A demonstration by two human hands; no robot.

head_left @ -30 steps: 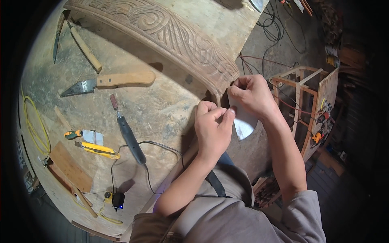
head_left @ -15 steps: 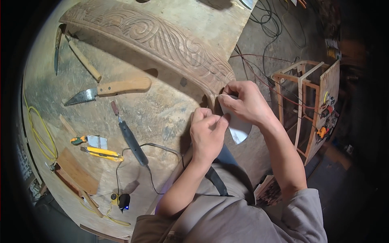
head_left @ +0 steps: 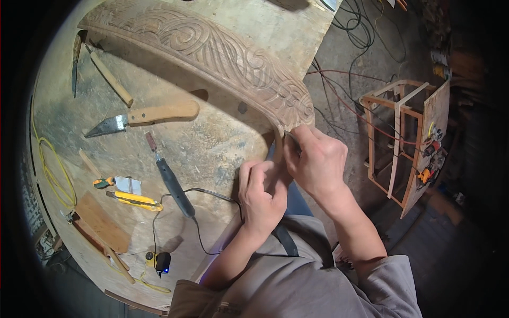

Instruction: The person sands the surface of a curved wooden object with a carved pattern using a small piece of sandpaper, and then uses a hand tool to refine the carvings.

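Note:
A long brown wooden piece carved with scrolls and leaves (head_left: 212, 53) lies across the table, its near right end curving toward me. My left hand (head_left: 262, 193) has its bent fingers around the lower tip of that curved end. My right hand (head_left: 318, 161) is closed against the carved end, pinching a thin, dark grey bent sheet (head_left: 289, 140), which looks like sandpaper. Most of the sheet is hidden by my fingers. Left of my hands lies a black pen-shaped rotary tool (head_left: 174, 185) with a reddish sanding tip and a cord.
On the table (head_left: 212, 138) lie a wooden-handled knife (head_left: 159, 113), a wooden-handled tool (head_left: 111, 79), a narrow blade (head_left: 75, 69), a scraper (head_left: 127, 184), and a yellow utility knife (head_left: 135, 200). Cables (head_left: 355, 26) run over the floor beside a wooden frame stand (head_left: 397, 127).
My right hand has turned and closed lower on the carved end; the pale sheet that hung below it is now mostly hidden. My left hand has shifted slightly down and left.

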